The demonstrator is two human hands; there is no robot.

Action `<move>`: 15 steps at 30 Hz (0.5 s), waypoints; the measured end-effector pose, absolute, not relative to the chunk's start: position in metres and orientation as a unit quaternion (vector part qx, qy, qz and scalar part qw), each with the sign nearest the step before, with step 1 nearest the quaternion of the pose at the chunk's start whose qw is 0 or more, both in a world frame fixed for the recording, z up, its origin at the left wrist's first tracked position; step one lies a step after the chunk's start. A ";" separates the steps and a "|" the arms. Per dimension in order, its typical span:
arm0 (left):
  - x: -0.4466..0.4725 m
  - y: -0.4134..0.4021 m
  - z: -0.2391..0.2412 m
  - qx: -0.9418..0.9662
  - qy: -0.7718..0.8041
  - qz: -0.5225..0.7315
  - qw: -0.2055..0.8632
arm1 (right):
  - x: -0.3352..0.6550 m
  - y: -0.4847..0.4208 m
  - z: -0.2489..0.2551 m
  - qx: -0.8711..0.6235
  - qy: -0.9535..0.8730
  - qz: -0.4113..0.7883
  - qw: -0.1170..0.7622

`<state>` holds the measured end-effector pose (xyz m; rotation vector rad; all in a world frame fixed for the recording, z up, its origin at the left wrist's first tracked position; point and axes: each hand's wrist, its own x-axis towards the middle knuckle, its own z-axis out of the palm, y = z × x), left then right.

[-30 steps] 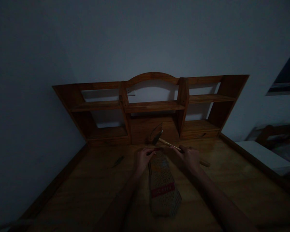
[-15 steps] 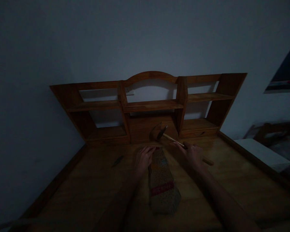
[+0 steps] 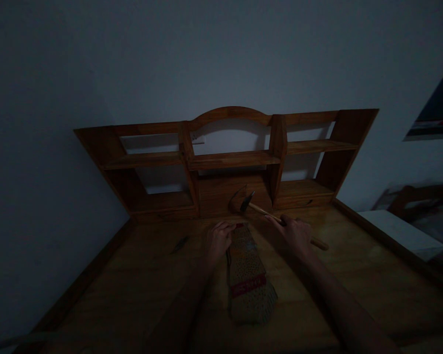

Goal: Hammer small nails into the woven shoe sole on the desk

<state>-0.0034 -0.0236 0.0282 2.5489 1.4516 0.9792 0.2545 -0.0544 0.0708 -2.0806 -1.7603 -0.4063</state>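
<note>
In my right hand is a hammer, its wooden handle slanting up to the left and its dark metal head raised above the far end of a cardboard piece. The cardboard piece lies lengthwise on the wooden desktop, covered with many small dark dots and crossed by a red printed band near its close end. My left hand rests at its far left corner, thumb and fingers pinched together over a red patch. Whatever sits between those fingertips is too small and dark to make out.
A wooden shelf unit stands along the desktop's back edge against the wall. Left of my left hand lies a small dark object. A raised wooden edge borders the right side, with a white surface and a chair beyond.
The hammer and my right hand have shifted very slightly to the right. My left hand stays pinched at the cardboard's far end. The view has tilted a little.
</note>
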 end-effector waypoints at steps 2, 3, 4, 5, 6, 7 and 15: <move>-0.003 -0.022 0.027 0.821 0.473 0.320 0.029 | 0.255 -0.054 0.071 -0.743 -0.626 -0.145 0.188; -0.003 -0.021 0.026 0.820 0.473 0.321 0.031 | 0.255 -0.054 0.071 -0.744 -0.626 -0.144 0.186; -0.003 -0.021 0.025 0.819 0.472 0.323 0.032 | 0.256 -0.054 0.070 -0.745 -0.625 -0.142 0.183; -0.003 -0.021 0.024 0.821 0.469 0.325 0.033 | 0.256 -0.053 0.070 -0.746 -0.625 -0.142 0.181; -0.003 -0.021 0.023 0.822 0.464 0.329 0.032 | 0.256 -0.052 0.070 -0.749 -0.623 -0.141 0.178; -0.002 -0.022 0.022 0.824 0.459 0.332 0.029 | 0.257 -0.051 0.069 -0.751 -0.621 -0.141 0.176; 0.003 -0.034 0.033 0.812 0.452 0.370 -0.005 | 0.258 -0.047 0.060 -0.759 -0.614 -0.136 0.169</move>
